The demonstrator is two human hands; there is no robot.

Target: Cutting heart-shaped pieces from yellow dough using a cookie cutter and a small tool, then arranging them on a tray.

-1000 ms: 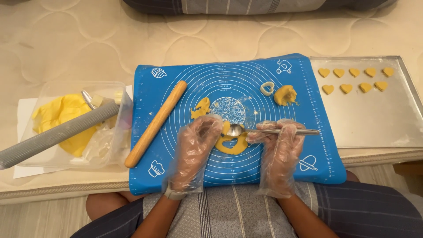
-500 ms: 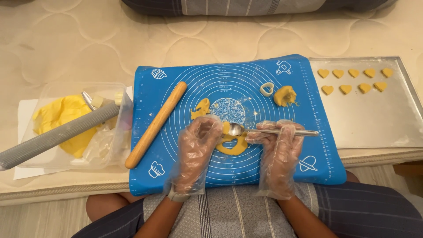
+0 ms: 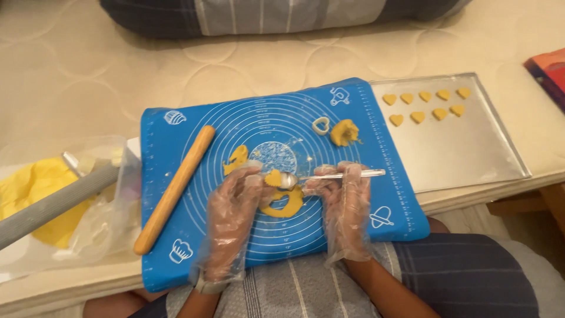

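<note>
Cream quilted bedding [image 3: 88, 70] lies under a blue silicone baking mat [image 3: 388, 194] printed with white circles, beside a clear plastic bag of yellow dough [image 3: 41, 194] at left. My gloved right hand [image 3: 346, 206] pinches a metal spoon [image 3: 329, 175], carrying a small yellow dough heart [image 3: 272, 178]. My gloved left hand [image 3: 232, 221] steadies that heart with loosely curled fingers, above the cut yellow dough ring [image 3: 285, 203].

Yellow dough [image 3: 283, 203] on a blue mat [image 3: 365, 171], white-printed, seemingly circles.

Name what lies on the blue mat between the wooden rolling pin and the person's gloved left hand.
In the head view, a small scrap of yellow dough lies on the blue mat between the wooden rolling pin and the left hand; otherwise that stretch is bare.
</note>
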